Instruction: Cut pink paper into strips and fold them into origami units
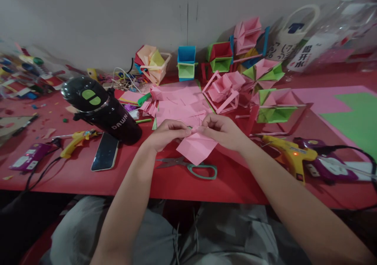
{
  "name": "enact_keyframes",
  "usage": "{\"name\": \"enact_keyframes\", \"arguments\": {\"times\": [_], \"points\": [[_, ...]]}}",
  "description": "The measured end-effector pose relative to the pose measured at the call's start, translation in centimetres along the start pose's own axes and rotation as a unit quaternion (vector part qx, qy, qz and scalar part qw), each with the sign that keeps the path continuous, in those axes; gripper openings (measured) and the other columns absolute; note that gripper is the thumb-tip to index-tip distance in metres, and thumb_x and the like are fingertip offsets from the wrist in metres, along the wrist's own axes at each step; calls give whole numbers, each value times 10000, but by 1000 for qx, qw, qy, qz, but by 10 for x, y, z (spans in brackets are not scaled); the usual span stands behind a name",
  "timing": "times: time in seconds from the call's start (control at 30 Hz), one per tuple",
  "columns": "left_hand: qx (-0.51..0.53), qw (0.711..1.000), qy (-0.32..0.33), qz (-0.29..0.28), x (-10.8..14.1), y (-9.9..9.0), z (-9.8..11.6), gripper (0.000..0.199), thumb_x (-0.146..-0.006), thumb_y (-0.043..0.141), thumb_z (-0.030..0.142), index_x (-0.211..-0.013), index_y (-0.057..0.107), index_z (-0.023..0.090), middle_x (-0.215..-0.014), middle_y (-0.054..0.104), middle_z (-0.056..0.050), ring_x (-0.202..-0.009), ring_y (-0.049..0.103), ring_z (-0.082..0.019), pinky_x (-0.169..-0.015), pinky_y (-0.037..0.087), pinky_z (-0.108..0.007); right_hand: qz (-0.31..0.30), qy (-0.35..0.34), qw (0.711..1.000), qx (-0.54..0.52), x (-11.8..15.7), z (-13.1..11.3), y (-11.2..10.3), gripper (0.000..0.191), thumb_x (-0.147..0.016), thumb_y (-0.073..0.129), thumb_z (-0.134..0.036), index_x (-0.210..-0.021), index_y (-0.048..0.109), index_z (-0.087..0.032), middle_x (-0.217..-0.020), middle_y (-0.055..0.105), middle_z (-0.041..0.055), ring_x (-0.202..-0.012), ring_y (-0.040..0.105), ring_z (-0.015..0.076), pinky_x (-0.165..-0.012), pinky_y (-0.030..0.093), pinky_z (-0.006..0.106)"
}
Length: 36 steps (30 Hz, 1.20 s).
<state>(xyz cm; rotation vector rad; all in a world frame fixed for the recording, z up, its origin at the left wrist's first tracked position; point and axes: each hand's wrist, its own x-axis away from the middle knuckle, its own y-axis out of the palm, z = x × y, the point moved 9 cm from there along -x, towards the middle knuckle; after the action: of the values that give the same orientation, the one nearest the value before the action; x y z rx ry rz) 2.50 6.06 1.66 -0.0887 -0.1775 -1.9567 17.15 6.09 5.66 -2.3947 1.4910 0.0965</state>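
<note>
A small pink paper sheet (196,148) hangs between my hands, one corner pointing down toward me. My left hand (171,133) pinches its upper edge from the left. Close beside it, my right hand (222,129) pinches the same edge from the right, the fingertips nearly touching. Below the paper lie scissors with a pale green handle (203,172), the blades pointing left. Behind my hands is a pile of pink paper pieces (179,102).
A black bottle (103,109) leans beside a phone (105,151) on the left. Yellow glue guns lie at left (73,142) and right (290,155), with cords. Folded paper shapes (225,88) stand along the wall. The red table's front edge (235,196) is near my lap.
</note>
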Motion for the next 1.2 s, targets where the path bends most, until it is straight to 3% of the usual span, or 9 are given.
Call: {"name": "enact_keyframes", "arguments": {"times": [0.6, 0.83, 1.03, 1.2], "points": [[-21, 1000, -20, 4, 5, 0, 3, 236, -631, 889, 319, -744, 778, 143, -736, 745, -49, -669, 667, -146, -621, 533, -257, -1, 5, 1000, 2, 1, 3, -2, 310, -838, 735, -385, -729, 513, -200, -636, 421, -61, -553, 353, 84, -492, 275, 245], [-2, 1000, -29, 2, 5, 0, 0, 233, -653, 881, 307, -781, 779, 140, -736, 743, -37, -616, 658, -122, -571, 536, -230, 19, 3, 1000, 5, 1, 2, -4, 255, -830, 741, -328, -751, 540, -193, -625, 455, -62, -547, 376, 83, -496, 281, 248], [-5, 1000, -29, 10, 4, -1, -1, 258, -667, 880, 290, -846, 774, 137, -791, 752, -39, -655, 682, -131, -600, 568, -242, 44, 31, 999, -9, 1, 9, -6, 277, -813, 755, -365, -773, 538, -197, -600, 484, -60, -510, 382, 79, -475, 276, 244], [11, 999, -43, 1, 5, 4, -2, 243, -676, 868, 259, -838, 742, 129, -725, 731, -22, -630, 696, -139, -593, 585, -250, 76, 43, 996, -1, 3, 13, -6, 301, -806, 764, -393, -764, 536, -200, -584, 495, -53, -494, 390, 80, -461, 278, 238]]}}
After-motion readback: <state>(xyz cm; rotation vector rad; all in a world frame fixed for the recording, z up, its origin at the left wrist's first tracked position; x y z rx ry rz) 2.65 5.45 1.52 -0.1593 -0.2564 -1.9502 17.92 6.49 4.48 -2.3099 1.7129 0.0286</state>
